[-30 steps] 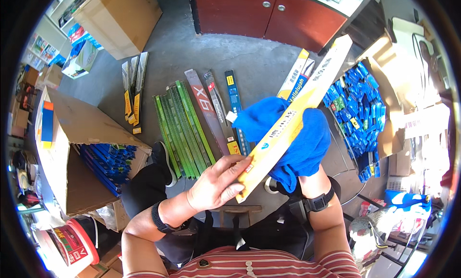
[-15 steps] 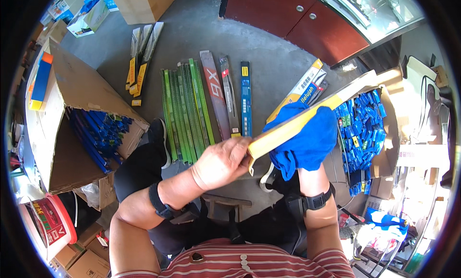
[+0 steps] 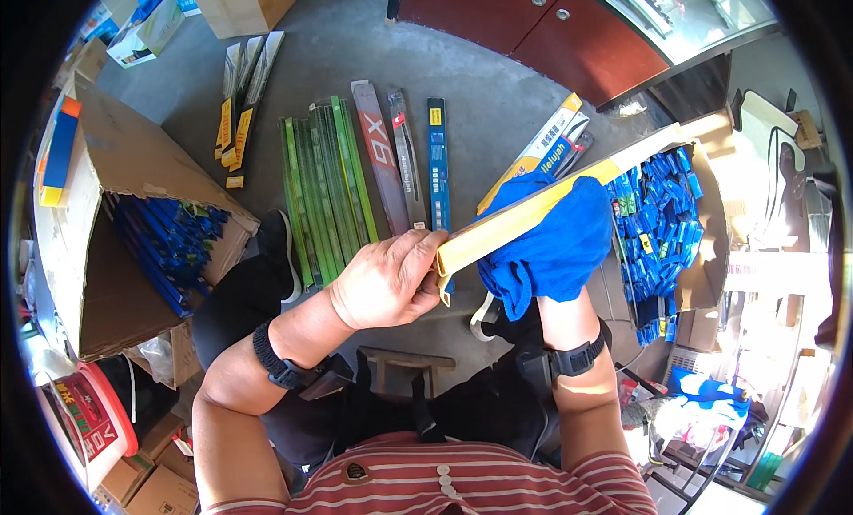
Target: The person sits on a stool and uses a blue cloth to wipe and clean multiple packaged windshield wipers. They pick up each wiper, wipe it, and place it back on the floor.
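Observation:
A long, narrow yellow box (image 3: 498, 231) slants up to the right in front of me, its flap loose at the near end. My left hand (image 3: 387, 279) is closed on that near end, the fingers bent over its edge. Farther along, my right hand (image 3: 560, 279) is wrapped in a blue cloth (image 3: 555, 239) that presses round the box; its fingers are hidden under the cloth. Beyond my hands, several green sleeves (image 3: 324, 191) lie side by side on the floor, beside a grey-and-red pack (image 3: 378, 151), a clear narrow pack (image 3: 407, 159) and a blue narrow box (image 3: 439, 159).
At left, an open cardboard carton (image 3: 147, 151) holds long blue packs (image 3: 169, 239). Another carton (image 3: 711, 239) at right is packed with blue packs (image 3: 657, 226). Yellow-and-black packs (image 3: 240, 115) lie far left, yellow-and-white packs (image 3: 542, 151) behind the cloth. A red cabinet (image 3: 533, 26) stands at the back.
The whole view has shifted slightly, so the surroundings sit a little left and up. Both hands keep their hold, and the yellow box's near end is a little lower relative to the cloth.

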`<action>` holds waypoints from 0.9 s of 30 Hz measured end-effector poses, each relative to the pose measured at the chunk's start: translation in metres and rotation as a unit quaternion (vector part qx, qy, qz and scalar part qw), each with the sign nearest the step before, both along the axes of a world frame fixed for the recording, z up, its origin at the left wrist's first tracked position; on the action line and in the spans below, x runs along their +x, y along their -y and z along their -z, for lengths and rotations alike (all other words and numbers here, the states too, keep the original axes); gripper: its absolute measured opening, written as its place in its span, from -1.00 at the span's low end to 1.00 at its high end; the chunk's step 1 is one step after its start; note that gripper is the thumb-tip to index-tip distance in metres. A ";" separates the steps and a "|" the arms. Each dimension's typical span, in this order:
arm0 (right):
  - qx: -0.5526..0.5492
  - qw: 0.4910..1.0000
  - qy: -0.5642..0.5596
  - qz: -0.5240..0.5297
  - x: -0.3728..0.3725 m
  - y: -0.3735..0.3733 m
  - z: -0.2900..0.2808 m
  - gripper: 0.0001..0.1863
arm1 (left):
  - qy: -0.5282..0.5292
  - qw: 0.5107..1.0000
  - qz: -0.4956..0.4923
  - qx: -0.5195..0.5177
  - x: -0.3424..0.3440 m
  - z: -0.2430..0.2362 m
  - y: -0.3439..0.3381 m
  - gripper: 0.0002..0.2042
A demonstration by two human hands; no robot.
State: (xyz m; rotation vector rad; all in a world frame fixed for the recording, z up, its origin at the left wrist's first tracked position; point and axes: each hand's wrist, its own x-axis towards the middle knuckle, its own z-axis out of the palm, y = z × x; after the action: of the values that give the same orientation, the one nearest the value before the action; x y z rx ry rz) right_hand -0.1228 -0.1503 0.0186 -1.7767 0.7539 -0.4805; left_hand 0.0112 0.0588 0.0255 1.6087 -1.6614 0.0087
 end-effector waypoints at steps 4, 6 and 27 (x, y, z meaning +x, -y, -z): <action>-0.012 1.000 -0.007 0.003 -0.002 -0.006 0.005 -0.66 | -0.037 0.999 -0.004 0.026 -0.001 -0.001 -0.006 -0.49; -0.022 1.000 -0.008 0.006 -0.001 -0.006 0.005 -0.66 | -0.044 0.999 0.002 0.026 0.001 -0.003 -0.006 -0.48; -0.540 0.757 0.013 0.368 -0.216 -0.109 -0.062 -0.49 | -0.093 0.976 0.130 0.148 -0.026 0.005 -0.001 -0.80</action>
State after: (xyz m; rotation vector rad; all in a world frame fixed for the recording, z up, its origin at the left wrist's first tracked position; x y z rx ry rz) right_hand -0.3387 -0.0409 0.0802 -2.4274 1.3074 -1.7510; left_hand -0.0148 0.0593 0.0207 1.5349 -1.7723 -0.5311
